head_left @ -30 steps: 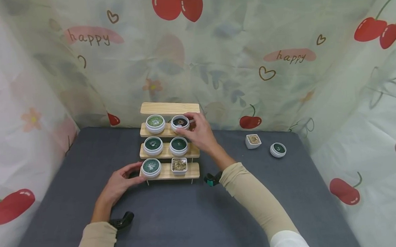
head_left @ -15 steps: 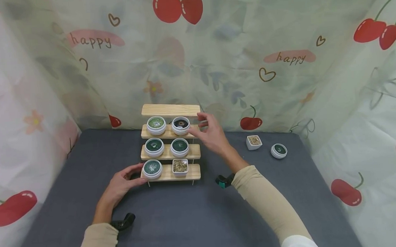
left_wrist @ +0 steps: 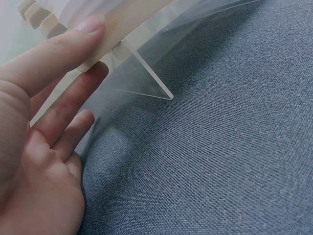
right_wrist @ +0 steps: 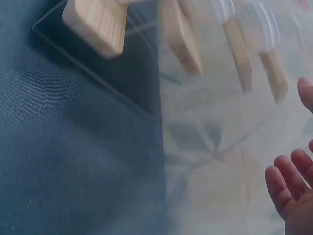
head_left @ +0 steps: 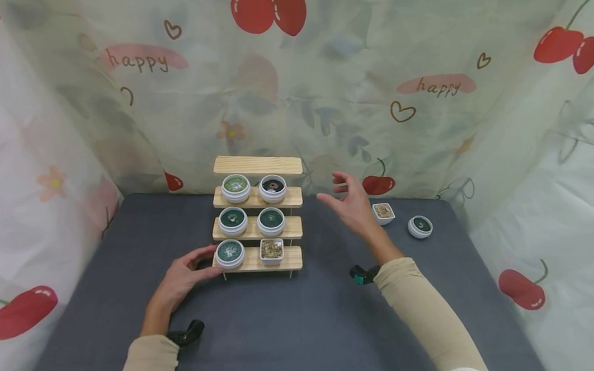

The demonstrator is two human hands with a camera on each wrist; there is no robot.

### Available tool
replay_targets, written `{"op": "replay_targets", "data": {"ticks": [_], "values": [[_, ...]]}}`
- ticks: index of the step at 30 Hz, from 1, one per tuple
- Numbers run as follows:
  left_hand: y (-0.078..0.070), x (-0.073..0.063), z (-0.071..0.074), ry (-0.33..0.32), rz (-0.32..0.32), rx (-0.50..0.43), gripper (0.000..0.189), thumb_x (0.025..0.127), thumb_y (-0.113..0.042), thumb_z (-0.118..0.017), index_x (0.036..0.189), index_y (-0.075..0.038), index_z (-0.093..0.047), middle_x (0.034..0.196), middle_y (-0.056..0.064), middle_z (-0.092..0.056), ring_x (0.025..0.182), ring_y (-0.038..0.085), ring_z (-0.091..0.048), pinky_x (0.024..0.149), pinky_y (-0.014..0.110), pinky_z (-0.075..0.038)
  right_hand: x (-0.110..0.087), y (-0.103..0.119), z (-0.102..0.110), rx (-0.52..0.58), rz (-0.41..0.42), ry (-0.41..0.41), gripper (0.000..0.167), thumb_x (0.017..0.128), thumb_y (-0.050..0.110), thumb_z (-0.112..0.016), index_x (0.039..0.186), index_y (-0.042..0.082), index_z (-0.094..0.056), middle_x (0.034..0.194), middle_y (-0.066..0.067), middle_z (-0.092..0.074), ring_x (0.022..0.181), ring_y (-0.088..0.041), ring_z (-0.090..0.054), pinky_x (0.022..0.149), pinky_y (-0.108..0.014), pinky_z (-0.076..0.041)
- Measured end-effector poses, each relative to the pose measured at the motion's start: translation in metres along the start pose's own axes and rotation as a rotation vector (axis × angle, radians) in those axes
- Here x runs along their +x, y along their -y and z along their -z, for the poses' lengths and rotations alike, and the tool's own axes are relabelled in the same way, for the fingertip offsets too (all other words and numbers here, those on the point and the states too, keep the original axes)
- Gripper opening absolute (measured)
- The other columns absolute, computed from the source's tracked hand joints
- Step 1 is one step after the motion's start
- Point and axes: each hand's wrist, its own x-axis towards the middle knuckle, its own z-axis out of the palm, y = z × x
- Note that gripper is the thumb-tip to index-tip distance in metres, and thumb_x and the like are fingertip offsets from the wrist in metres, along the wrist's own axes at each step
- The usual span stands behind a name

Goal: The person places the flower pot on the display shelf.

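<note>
A tiered stand [head_left: 288, 259] with wooden shelves and clear side panels stands on the table. My left hand [head_left: 181, 278] grips the left end of its lowest shelf, beside a round white bowl [head_left: 230, 253] with teal contents. In the left wrist view the thumb [left_wrist: 90, 24] lies over the shelf end, a finger under it. Right of that bowl sits a square white bowl [head_left: 272, 251] of dried bits. Two dark green bowls fill the middle shelf; a light green bowl [head_left: 235, 188] and a black one [head_left: 273, 188] sit above. My right hand [head_left: 353, 205] hovers right of the stand, holding nothing.
The top wooden shelf [head_left: 257, 165] bears nothing. At the back right of the dark table [head_left: 304, 331] are a square white bowl [head_left: 383, 212], partly behind my right hand, and a round dark green bowl [head_left: 420, 226]. Printed cloth hangs behind and at both sides.
My right hand has let go of the black bowl on the third shelf and moved right, away from the stand. My left hand stays at the bottom shelf's end.
</note>
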Motion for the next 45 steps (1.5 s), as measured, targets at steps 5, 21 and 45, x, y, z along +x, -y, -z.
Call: {"op": "replay_targets", "data": {"ticks": [5,21,45], "values": [[0.001,-0.002,0.001,-0.006,0.008,0.005,0.083,0.081,-0.039,-0.086,0.150,-0.012,-0.050,0.153,0.016,-0.051,0.148,0.032,-0.039,0.124,0.053,-0.029,-0.004,-0.021,0.015,-0.032,-0.010,-0.058,0.071,0.090,0.040,-0.079,0.147,0.012,-0.047,0.142,-0.013,-0.051,0.122,-0.032,-0.058,0.099,-0.051,-0.053],[0.000,-0.001,0.002,-0.014,-0.007,-0.015,0.080,0.081,-0.036,-0.087,0.148,-0.012,-0.052,0.150,0.016,-0.054,0.147,0.032,-0.041,0.125,0.054,-0.027,-0.013,-0.087,0.045,-0.178,-0.043,-0.228,0.070,0.086,0.025,-0.084,0.142,0.001,-0.050,0.134,-0.025,-0.051,0.120,-0.042,-0.056,0.098,-0.053,-0.050],[-0.001,-0.002,0.001,-0.018,-0.007,-0.042,0.079,0.079,-0.035,-0.089,0.146,-0.011,-0.054,0.149,0.015,-0.055,0.147,0.030,-0.042,0.126,0.053,-0.027,-0.025,-0.160,0.041,-0.193,-0.352,-0.268,0.089,0.087,0.036,-0.081,0.153,-0.003,-0.037,0.149,-0.029,-0.044,0.139,-0.042,-0.040,0.120,-0.054,-0.032]]}}
